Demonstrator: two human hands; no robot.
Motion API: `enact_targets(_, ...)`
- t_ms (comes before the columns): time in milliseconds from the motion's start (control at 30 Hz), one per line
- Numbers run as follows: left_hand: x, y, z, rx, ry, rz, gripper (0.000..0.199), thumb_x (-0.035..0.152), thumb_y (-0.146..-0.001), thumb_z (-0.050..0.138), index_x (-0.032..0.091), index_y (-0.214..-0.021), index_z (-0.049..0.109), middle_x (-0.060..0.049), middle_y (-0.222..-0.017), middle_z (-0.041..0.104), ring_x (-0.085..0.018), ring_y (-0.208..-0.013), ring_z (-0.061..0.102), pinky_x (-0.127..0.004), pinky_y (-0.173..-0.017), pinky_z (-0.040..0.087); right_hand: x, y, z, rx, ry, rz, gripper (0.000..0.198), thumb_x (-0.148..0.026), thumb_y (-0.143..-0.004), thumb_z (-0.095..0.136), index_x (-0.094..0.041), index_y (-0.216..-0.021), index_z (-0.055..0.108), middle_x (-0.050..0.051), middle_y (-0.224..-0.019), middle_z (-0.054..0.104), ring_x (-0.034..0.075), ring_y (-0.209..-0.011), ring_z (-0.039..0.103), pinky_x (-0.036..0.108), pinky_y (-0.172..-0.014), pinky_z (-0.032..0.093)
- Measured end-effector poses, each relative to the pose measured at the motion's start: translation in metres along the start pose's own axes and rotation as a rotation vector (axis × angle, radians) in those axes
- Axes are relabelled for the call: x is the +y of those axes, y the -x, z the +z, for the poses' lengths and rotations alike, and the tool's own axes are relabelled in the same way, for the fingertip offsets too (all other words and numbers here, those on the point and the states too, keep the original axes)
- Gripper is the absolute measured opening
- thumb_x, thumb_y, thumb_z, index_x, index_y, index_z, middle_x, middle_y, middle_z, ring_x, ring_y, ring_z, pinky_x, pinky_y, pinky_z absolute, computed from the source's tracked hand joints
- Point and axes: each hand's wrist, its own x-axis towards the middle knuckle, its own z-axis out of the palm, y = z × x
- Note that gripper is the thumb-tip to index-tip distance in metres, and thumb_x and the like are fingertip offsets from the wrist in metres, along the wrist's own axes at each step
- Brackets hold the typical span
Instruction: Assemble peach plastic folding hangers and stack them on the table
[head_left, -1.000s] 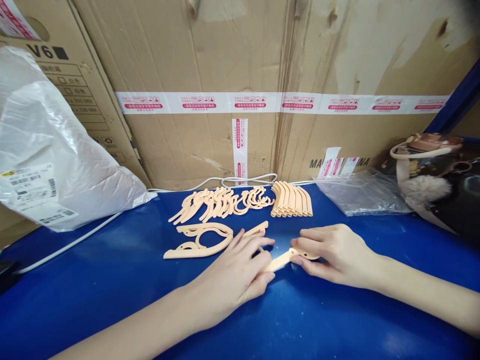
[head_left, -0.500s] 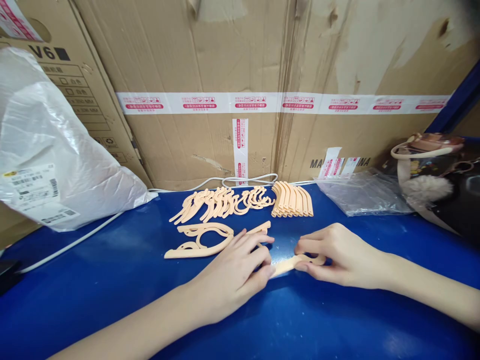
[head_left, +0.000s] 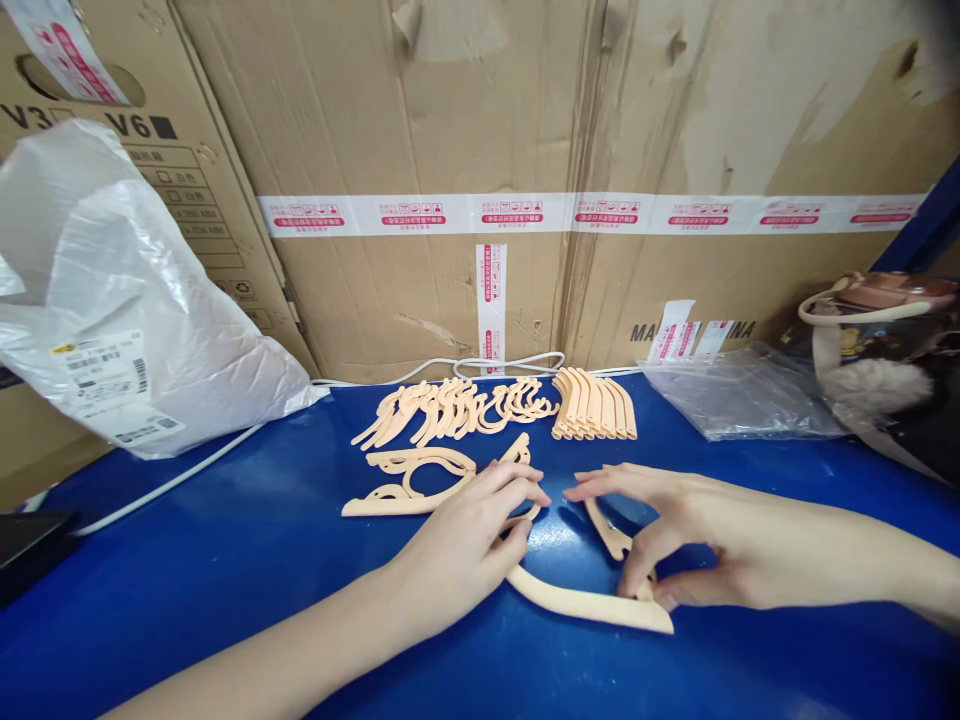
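A beige plastic folding hanger (head_left: 592, 604) lies partly under my left hand (head_left: 491, 520). One of its arms stretches right along the blue table and another points up and away. My left fingers are curled round its middle, hiding the joint. My right hand (head_left: 697, 535) has thumb and a finger pinched at the right end of the near arm. A curved beige piece (head_left: 606, 528) shows under my right hand's outstretched fingers; whether it joins the arm I cannot tell. Beyond my left hand lies another beige folding hanger (head_left: 397, 507), flat on the table.
Behind lie a row of beige hooks and small curved parts (head_left: 450, 410) and a stack of beige hanger arms (head_left: 596, 405). A white plastic sack (head_left: 150, 330) stands left, a clear plastic bag (head_left: 742, 390) and a dark bag (head_left: 900, 400) right. A cardboard box (head_left: 420, 290) backs the table.
The near hanger arm has swung out toward me and to the right. My right hand has shifted right and nearer, its fingers now spread wider. The view has turned slightly left.
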Motion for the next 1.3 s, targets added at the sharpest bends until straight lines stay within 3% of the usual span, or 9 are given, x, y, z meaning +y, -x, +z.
enact_targets(100,0.002,0.001,-0.001,-0.017,-0.049,0.015,0.033,0.011,-0.093,0.040,0.028,-0.118,0.052,-0.004,-0.130,0.053,-0.022,-0.118,0.053,-0.041,-0.098,0.044,0.000,0.000,0.003,-0.049,-0.045,0.084,0.027,-0.009,-0.085,0.055,-0.028,-0.095,0.070,0.002,-0.137,0.048,0.020,-0.121,0.052,0.032,-0.096,0.045)
enact_targets(167,0.003,0.001,-0.002,-0.024,-0.081,0.030,0.034,0.010,-0.093,0.038,0.028,-0.119,0.051,-0.003,-0.131,0.053,-0.022,-0.117,0.054,-0.040,-0.098,0.044,-0.002,-0.001,0.007,-0.033,-0.048,0.121,0.027,-0.007,-0.086,0.050,-0.026,-0.093,0.068,0.002,-0.129,0.054,0.017,-0.107,0.060,0.029,-0.087,0.048)
enact_targets(267,0.003,0.002,-0.001,-0.019,-0.095,0.038,0.033,0.009,-0.093,0.037,0.026,-0.118,0.051,-0.004,-0.131,0.052,-0.022,-0.117,0.054,-0.039,-0.098,0.045,-0.007,-0.005,0.017,0.011,0.028,0.121,0.010,-0.024,-0.089,0.054,-0.021,-0.087,0.063,0.005,-0.106,0.063,0.018,-0.088,0.062,0.029,-0.075,0.049)
enact_targets(367,0.001,0.002,0.001,0.012,-0.084,0.037,0.031,0.011,-0.094,0.036,0.025,-0.118,0.050,-0.005,-0.132,0.051,-0.021,-0.119,0.052,-0.039,-0.099,0.044,-0.015,-0.007,0.026,0.038,0.148,0.053,0.019,-0.037,-0.088,0.058,-0.020,-0.083,0.059,0.006,-0.090,0.062,0.020,-0.082,0.059,0.032,-0.072,0.046)
enact_targets(500,0.000,0.002,0.004,0.036,-0.056,0.026,0.030,0.011,-0.095,0.035,0.024,-0.118,0.049,-0.006,-0.130,0.051,-0.019,-0.121,0.050,-0.037,-0.102,0.042,-0.028,-0.006,0.028,-0.001,0.170,0.008,0.003,-0.020,-0.086,0.055,-0.020,-0.083,0.054,0.003,-0.082,0.059,0.017,-0.074,0.055,0.030,-0.065,0.042)
enact_targets(633,0.004,0.002,0.002,0.029,-0.034,-0.009,0.025,0.016,-0.098,0.034,0.024,-0.117,0.049,-0.005,-0.127,0.053,-0.019,-0.119,0.052,-0.036,-0.102,0.042,-0.031,-0.004,0.025,-0.048,0.114,0.009,0.014,-0.009,-0.083,0.051,-0.021,-0.090,0.055,0.002,-0.083,0.059,0.017,-0.075,0.054,0.028,-0.067,0.041)
enact_targets(833,0.007,0.004,-0.002,0.033,-0.035,0.003,0.031,0.010,-0.095,0.033,0.024,-0.117,0.049,-0.005,-0.128,0.052,-0.019,-0.123,0.048,-0.038,-0.104,0.040,-0.011,-0.004,0.027,0.037,0.137,-0.006,0.031,-0.006,-0.083,0.047,-0.021,-0.108,0.058,0.007,-0.097,0.062,0.021,-0.092,0.055,0.033,-0.082,0.042)
enact_targets(1100,-0.003,0.002,0.002,0.069,-0.047,-0.005,0.052,-0.007,-0.074,0.031,0.022,-0.110,0.054,-0.003,-0.127,0.059,-0.019,-0.124,0.049,-0.042,-0.106,0.038,0.011,-0.008,0.037,0.185,0.282,-0.018,0.031,-0.001,-0.089,0.035,-0.019,-0.098,0.057,0.008,-0.110,0.058,0.020,-0.097,0.052,0.034,-0.082,0.042)
enact_targets(1300,-0.001,0.002,0.004,0.065,-0.118,-0.002,0.041,0.001,-0.083,0.038,0.023,-0.114,0.052,-0.003,-0.125,0.060,-0.021,-0.119,0.052,-0.041,-0.099,0.042,0.015,-0.009,0.040,0.310,0.379,0.092,0.023,-0.019,-0.097,0.036,-0.017,-0.094,0.059,0.007,-0.085,0.062,0.019,-0.073,0.054,0.032,-0.065,0.042)
